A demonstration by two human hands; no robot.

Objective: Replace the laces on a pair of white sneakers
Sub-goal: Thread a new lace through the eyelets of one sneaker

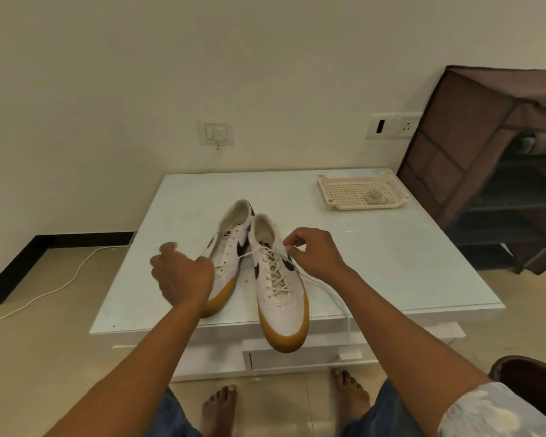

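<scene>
Right hand [316, 253] pinching lace [275, 274] on sneaker [284, 313], left hand [183, 275] gripping lace

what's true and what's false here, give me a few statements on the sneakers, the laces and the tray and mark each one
1. The right sneaker has a lace threaded through its eyelets. True.
2. The left sneaker is laced as well. False: its eyelets are empty.
3. A coiled lace lies in the tray. True.
4. Both hands rest flat on the table. False: the left hand and the right hand each hold an end of the lace in curled fingers.
5. The tray sits between the two sneakers. False: it is at the table's far right corner, apart from them.
</scene>
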